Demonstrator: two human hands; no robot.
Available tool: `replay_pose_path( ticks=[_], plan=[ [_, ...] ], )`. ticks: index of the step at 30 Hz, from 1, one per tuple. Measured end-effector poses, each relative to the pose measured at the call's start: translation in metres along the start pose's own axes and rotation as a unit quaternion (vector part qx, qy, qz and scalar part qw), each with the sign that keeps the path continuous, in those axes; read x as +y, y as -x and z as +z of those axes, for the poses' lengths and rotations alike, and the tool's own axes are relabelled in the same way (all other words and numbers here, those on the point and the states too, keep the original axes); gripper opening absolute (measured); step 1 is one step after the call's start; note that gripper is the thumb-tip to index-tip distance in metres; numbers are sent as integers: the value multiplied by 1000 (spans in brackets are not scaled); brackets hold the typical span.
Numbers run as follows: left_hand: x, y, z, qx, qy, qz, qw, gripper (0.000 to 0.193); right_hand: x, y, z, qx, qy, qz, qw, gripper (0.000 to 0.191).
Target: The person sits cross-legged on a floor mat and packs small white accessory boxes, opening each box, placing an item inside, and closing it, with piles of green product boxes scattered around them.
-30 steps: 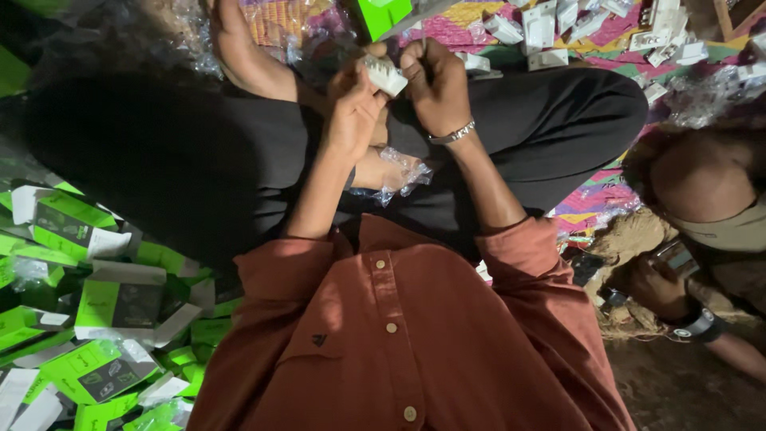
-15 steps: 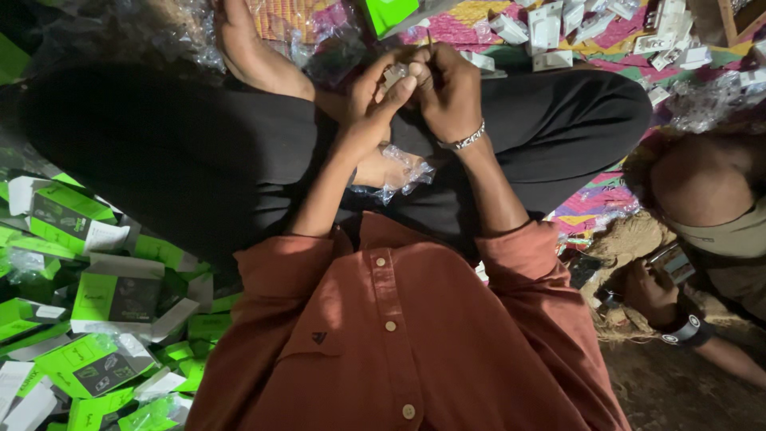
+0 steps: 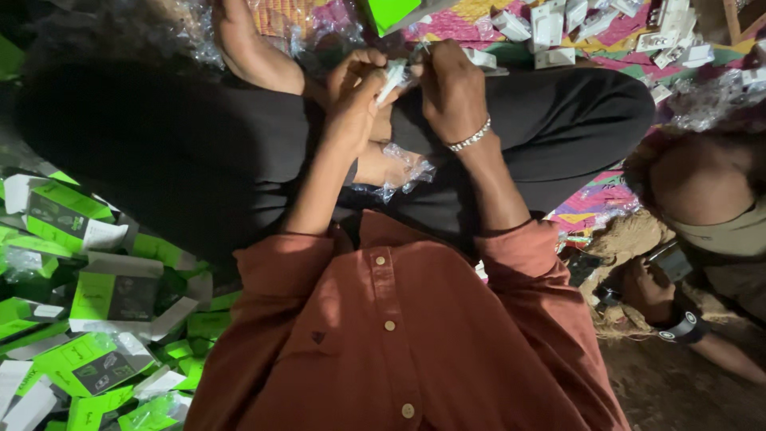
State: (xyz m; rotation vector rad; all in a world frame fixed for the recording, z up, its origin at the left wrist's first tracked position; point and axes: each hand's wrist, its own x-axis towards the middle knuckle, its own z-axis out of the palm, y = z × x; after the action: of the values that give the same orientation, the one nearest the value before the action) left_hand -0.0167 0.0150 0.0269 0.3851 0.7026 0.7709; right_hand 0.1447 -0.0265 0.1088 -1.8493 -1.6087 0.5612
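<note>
I sit cross-legged in black trousers and a rust-coloured shirt. My left hand (image 3: pixel 355 96) and my right hand (image 3: pixel 451 92) meet over my lap, both gripping a small white plastic part (image 3: pixel 392 78) between the fingers. A silver bracelet (image 3: pixel 469 137) circles my right wrist. A crumpled piece of clear plastic wrap (image 3: pixel 403 172) lies on my lap just below the hands. Most of the white part is hidden by my fingers.
A heap of green and white cartons (image 3: pixel 88 295) covers the floor at my left. Several loose white parts (image 3: pixel 558 28) lie on a colourful mat (image 3: pixel 590 203) ahead. Another person (image 3: pixel 710 215) sits at the right, a hand with a wristwatch (image 3: pixel 678 323) low.
My hands have shifted slightly with the white part; the fingers closed more tightly round it, then turned it so one end shows between them.
</note>
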Motion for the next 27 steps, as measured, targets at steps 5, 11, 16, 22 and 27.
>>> replay_pose_path(
  ticks=[5,11,16,22,27],
  plan=[
    [8,0,-5,-92,41,-45,994,44,-3,-6,-17,-41,-29,-10,999,28],
    [17,3,2,-119,-135,-27,983,54,1,-1,-10,-15,3,-7,1000,23],
    [17,4,7,-105,-189,10,976,45,7,2,5,52,33,6,998,20],
    [4,16,25,-24,-309,102,945,33,13,-8,7,96,57,26,993,11],
    [13,24,18,-42,-233,76,969,32,26,-16,-4,57,35,-7,998,9]
  ],
)
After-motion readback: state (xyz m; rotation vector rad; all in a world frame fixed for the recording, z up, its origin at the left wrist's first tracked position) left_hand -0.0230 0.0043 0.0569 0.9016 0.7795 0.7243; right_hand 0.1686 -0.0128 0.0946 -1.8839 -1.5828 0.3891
